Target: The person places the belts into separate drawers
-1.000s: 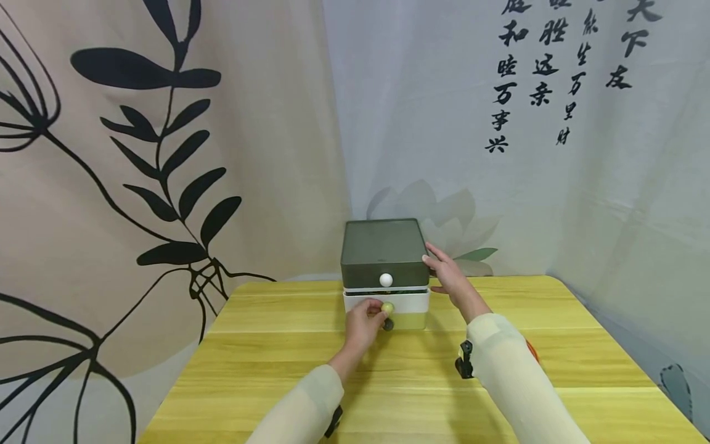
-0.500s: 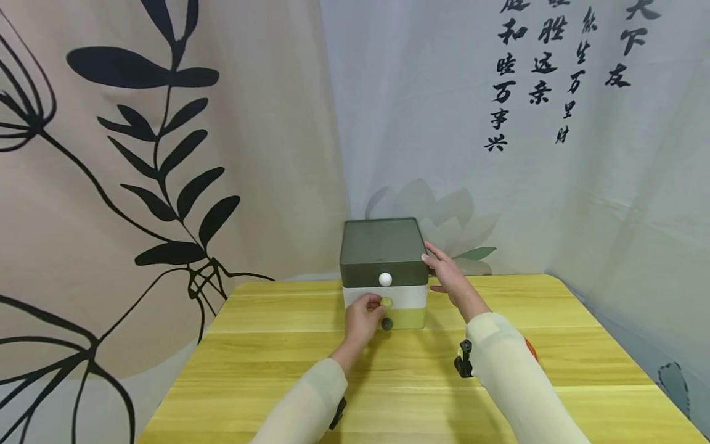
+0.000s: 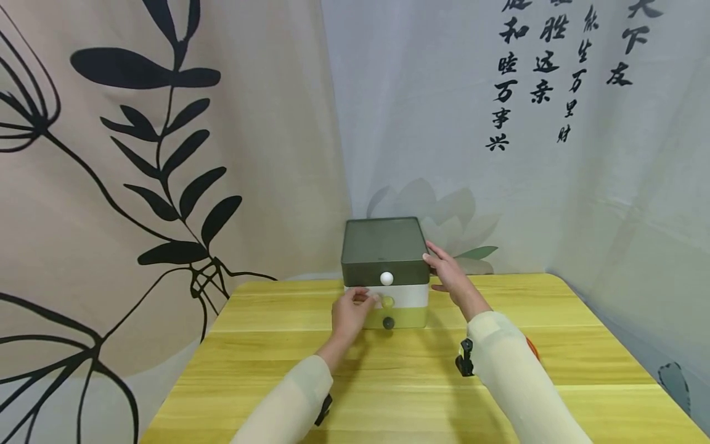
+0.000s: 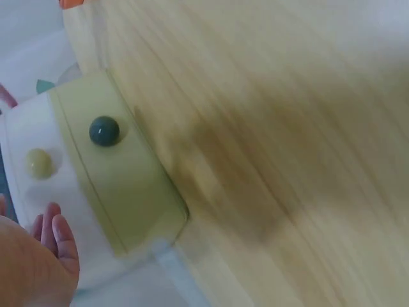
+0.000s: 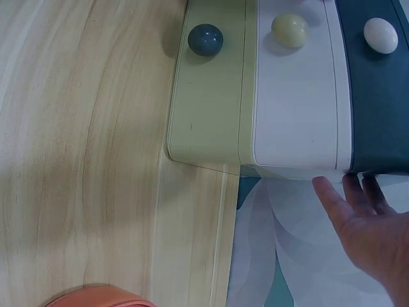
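A small stacked drawer box stands at the back of the table, its dark green top drawer with a white knob. Below it are a white drawer with a yellow knob and a yellow-green drawer with a dark knob. All three fronts sit flush. My left hand is just left of the yellow knob, its fingers in front of the white drawer and off the knob in the left wrist view. My right hand rests its extended fingertips on the box's right side.
The wooden table ends just behind the box, where a printed curtain hangs. An orange-red rounded object lies on the right, mostly hidden behind my right sleeve in the head view.
The white drawer, slightly out a second ago with a gap above it, went in flush. My left hand has let go of the yellow knob and shifted left. My right hand has stayed put.
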